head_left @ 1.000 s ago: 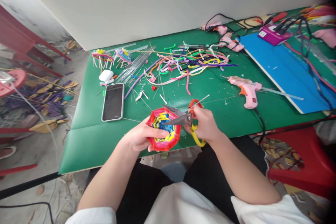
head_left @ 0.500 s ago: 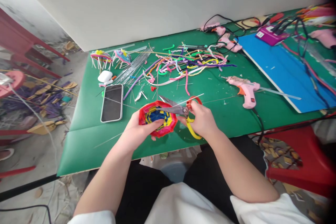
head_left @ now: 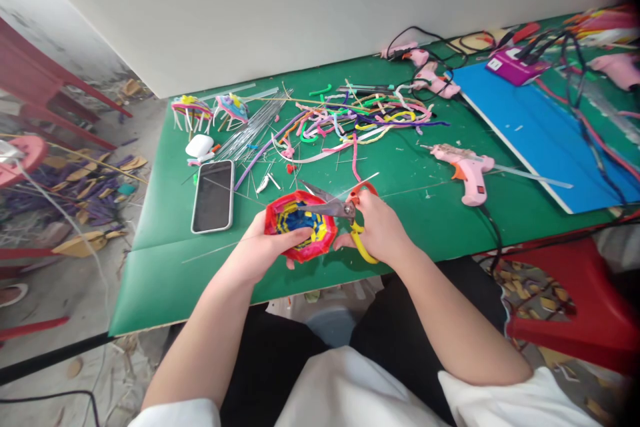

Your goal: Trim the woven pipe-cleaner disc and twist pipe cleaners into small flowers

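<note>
Two bare hands work at the near edge of a green table. The left hand is closed around a small woven bowl, red at the rim with yellow and blue bands inside, its thumb lying over the near rim and the bowl tipped so that its opening faces up. The right hand grips a pair of scissors with orange and yellow handles, fingers through the loops; the steel blades point left and lie across the far rim of the bowl, touching or just over it, though whether they bite on anything cannot be told. A thin metal wire slants up to the right from beside the scissor handles. Left of the bowl a phone lies face up, with a white earbud case just beyond it. Farther off, a tangle of coloured pipe cleaners spreads over the middle of the table, beside a bundle of straight wires. To the right lies a pink glue gun, near a blue board, and a red stool stands off the table's near right corner.
</note>
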`<state>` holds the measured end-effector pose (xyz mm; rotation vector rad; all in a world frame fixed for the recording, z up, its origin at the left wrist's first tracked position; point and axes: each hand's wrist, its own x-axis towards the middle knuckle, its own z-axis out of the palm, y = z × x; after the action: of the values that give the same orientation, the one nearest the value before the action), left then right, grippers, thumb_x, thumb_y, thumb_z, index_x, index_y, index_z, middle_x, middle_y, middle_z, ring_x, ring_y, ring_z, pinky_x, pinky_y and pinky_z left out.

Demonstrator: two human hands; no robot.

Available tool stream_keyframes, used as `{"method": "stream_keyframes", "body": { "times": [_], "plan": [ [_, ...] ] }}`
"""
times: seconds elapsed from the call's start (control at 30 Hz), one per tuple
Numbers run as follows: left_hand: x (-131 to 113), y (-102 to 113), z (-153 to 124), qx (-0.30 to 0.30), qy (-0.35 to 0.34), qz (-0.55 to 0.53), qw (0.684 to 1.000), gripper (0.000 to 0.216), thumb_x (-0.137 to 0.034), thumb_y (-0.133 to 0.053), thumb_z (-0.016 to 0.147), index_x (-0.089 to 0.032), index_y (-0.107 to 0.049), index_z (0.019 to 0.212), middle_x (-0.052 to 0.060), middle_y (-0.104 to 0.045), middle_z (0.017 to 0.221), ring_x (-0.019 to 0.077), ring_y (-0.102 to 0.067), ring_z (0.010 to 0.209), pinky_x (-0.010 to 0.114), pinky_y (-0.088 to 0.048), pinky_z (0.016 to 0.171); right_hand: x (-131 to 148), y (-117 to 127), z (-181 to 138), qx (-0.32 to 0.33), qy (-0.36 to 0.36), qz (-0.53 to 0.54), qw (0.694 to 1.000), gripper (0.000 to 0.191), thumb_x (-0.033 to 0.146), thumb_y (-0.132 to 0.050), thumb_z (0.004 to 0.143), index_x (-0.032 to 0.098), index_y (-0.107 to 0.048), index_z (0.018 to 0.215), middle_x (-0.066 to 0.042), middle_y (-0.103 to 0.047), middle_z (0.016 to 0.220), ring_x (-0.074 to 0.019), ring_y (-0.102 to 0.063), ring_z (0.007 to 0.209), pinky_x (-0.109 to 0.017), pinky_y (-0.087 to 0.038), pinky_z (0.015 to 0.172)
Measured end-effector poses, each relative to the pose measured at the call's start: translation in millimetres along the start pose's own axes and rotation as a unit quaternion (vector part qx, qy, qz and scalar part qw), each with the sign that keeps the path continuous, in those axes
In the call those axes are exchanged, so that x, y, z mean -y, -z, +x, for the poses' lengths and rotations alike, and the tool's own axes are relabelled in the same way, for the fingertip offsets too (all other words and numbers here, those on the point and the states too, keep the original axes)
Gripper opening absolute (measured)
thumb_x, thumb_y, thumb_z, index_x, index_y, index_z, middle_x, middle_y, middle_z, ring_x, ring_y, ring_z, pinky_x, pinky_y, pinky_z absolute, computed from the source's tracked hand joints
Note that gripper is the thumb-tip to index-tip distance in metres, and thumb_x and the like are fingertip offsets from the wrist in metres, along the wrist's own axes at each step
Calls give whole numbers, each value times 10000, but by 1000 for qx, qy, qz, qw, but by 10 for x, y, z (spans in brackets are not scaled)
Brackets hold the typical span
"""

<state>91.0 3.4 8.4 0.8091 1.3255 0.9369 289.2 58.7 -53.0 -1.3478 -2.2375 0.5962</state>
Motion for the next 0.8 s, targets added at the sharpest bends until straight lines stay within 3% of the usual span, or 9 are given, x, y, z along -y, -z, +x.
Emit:
{"method": "stream_keyframes", "body": {
  "times": [0.13,0.37,0.53,0.8],
  "plan": [
    [11,-9,9,14,-5,-6,1000,360,-245,-760,629,-167,-626,954,-9,-651,644,93,-536,404,169,-401,304,-2,-15,-5,-20,19,-4,1000,512,561,-683,587,216,-381,816,-86,-601,775,-281,-609,726,-355,-440,566],
    [20,-31,2,48,26,-27,998,333,-232,-755,637,-167,-607,927,-25,-622,576,97,-537,400,167,-419,305,-31,-16,-55,-130,96,-64,985,314,417,-586,703,233,-333,680,-8,-522,616,-165,-513,576,-277,-337,511],
    [-32,-47,-25,48,62,-30,996,334,-217,-768,611,-155,-594,890,-27,-610,539,93,-515,367,170,-412,295,-55,11,-71,-135,102,-77,982,245,329,-552,645,236,-326,673,14,-503,556,-156,-488,509,-267,-329,495],
    [6,-10,-15,79,58,-56,994,400,-229,-772,608,-148,-590,955,-25,-615,541,85,-500,327,159,-384,272,-38,-2,-67,-118,98,-46,987,244,280,-503,613,243,-271,680,22,-486,556,-148,-475,497,-261,-348,495]
  ]
}}
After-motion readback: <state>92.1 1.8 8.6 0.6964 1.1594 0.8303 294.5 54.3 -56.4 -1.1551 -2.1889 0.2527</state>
